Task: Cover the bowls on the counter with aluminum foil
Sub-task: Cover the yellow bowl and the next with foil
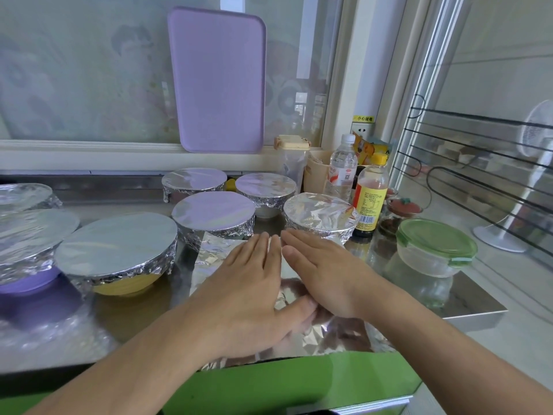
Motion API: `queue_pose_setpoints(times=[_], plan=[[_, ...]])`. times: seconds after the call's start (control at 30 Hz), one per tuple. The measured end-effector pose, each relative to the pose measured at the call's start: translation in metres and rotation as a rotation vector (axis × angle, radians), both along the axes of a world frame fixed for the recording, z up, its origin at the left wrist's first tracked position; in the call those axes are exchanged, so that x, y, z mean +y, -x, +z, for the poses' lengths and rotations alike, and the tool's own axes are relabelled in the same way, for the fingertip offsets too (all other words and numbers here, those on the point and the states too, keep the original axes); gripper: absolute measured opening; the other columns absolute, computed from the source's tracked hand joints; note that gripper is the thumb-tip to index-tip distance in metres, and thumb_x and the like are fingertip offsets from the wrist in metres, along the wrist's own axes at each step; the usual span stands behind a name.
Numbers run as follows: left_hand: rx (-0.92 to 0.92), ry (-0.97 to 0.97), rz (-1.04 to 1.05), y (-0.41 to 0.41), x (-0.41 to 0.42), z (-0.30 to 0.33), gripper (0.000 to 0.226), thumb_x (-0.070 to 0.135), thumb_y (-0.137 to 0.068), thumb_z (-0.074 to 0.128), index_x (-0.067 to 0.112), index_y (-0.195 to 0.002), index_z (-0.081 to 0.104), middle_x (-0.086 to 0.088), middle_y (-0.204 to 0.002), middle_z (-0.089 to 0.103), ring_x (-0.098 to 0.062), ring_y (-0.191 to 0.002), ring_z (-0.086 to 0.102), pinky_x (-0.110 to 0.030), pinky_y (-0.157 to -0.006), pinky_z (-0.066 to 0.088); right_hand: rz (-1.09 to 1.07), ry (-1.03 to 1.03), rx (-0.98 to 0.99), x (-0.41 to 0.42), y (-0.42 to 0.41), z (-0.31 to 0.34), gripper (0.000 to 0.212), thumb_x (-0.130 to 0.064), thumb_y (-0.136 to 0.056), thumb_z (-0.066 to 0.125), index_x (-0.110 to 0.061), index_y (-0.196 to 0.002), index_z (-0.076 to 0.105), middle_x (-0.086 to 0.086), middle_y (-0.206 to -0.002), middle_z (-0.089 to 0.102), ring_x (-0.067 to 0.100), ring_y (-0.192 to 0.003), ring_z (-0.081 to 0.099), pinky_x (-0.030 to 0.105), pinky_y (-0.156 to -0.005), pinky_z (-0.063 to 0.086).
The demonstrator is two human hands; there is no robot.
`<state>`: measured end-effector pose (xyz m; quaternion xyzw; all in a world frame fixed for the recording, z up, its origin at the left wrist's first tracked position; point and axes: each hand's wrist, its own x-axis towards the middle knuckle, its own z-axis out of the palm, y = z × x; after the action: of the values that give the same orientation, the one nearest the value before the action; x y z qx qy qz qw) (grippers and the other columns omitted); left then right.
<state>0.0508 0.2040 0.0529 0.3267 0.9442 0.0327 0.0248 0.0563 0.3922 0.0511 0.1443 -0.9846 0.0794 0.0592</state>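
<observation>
Aluminium is the dominant material at the near edge: a crinkled sheet of aluminium foil (215, 253) lies on the stainless steel counter (466, 298), its near end reaching the green cabinet front (299, 381) below the counter lip. My left hand (254, 283) rests palm-down on that sheet, fingers straight and held together, thumb spread to the right. My right hand (323, 271) lies flat beside it, fingers likewise extended and gripping nothing; the fingertips of both hands nearly meet at the far end. Whether a bowl sits under the sheet I cannot tell.

Left of my hands stands a yellow bowl capped with smooth foil (116, 250), the foil crimped round its rim. Further left, a purple bowl with a foil cover (27, 235) is partly cut by the frame edge, and behind it another foil-topped bowl at the left edge (24, 196) shows.

Just beyond my fingertips are a foil-wrapped round bowl in the middle (214, 214) and a foil-covered bowl with a wrinkled top (320, 215) to the right. Behind those, two more: a foil-covered bowl at the rear (194, 179) and a white bowl under foil (264, 187).

To the right, a clear round container with a green lid (435, 250) stands well apart from the bowls. Near the wrinkled-top bowl stand a yellow-capped sauce bottle (371, 193) and a clear water bottle with a white cap (342, 169). Against the window leans a lavender rectangular cutting board (218, 79).
</observation>
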Motion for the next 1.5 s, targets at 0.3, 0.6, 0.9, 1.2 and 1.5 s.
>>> queue_pose_setpoints(times=[0.3,0.6,0.9,1.2,1.5], plan=[[-0.056,-0.033,0.024,-0.001,-0.002,0.004,0.08,0.054,-0.106,0.018,0.013,-0.162,-0.021,-0.002,-0.171,-0.026,-0.009,-0.155,-0.026,-0.03,-0.127,-0.012,0.063,-0.029,0.039,-0.01,0.006,-0.012,0.07,-0.041,-0.11,0.008,-0.004,-0.154,0.047,0.021,-0.161,0.045,0.038,-0.153,0.037,0.055,-0.122,0.034],[-0.072,-0.07,0.095,0.011,0.009,0.003,0.073,0.045,-0.104,0.004,0.005,-0.165,0.005,-0.011,-0.175,-0.002,-0.019,-0.161,0.001,-0.037,-0.131,0.007,-0.116,0.044,0.037,-0.005,-0.018,-0.013,0.091,-0.066,-0.099,-0.01,-0.015,-0.166,0.026,0.003,-0.173,0.023,0.022,-0.161,0.017,0.041,-0.131,0.015],[-0.072,-0.249,0.154,0.005,0.016,0.0,0.079,0.063,-0.105,0.006,0.015,-0.167,-0.001,0.001,-0.176,0.002,-0.008,-0.16,0.002,-0.03,-0.129,0.0,0.011,-0.197,0.05,0.001,-0.012,-0.017,0.068,-0.032,-0.107,0.019,0.012,-0.151,0.043,0.032,-0.157,0.044,0.045,-0.15,0.041,0.057,-0.119,0.04],[-0.085,-0.198,0.043,-0.01,0.005,0.004,0.101,0.082,-0.09,-0.003,0.015,-0.164,-0.017,0.001,-0.173,-0.021,-0.005,-0.156,-0.021,-0.028,-0.127,-0.012,-0.025,0.011,0.029,-0.002,0.003,0.0,0.09,-0.057,-0.087,0.011,-0.013,-0.159,0.04,0.004,-0.165,0.04,0.024,-0.153,0.033,0.039,-0.126,0.027],[-0.06,0.037,0.067,-0.009,0.0,0.002,0.137,0.105,-0.068,0.013,0.012,-0.159,-0.029,-0.007,-0.168,-0.033,-0.016,-0.155,-0.031,-0.037,-0.128,-0.012,-0.12,0.034,-0.147,-0.006,0.01,0.003,0.073,-0.04,-0.097,0.007,0.004,-0.12,0.061,0.029,-0.136,0.059,0.047,-0.128,0.057,0.056,-0.1,0.054]])
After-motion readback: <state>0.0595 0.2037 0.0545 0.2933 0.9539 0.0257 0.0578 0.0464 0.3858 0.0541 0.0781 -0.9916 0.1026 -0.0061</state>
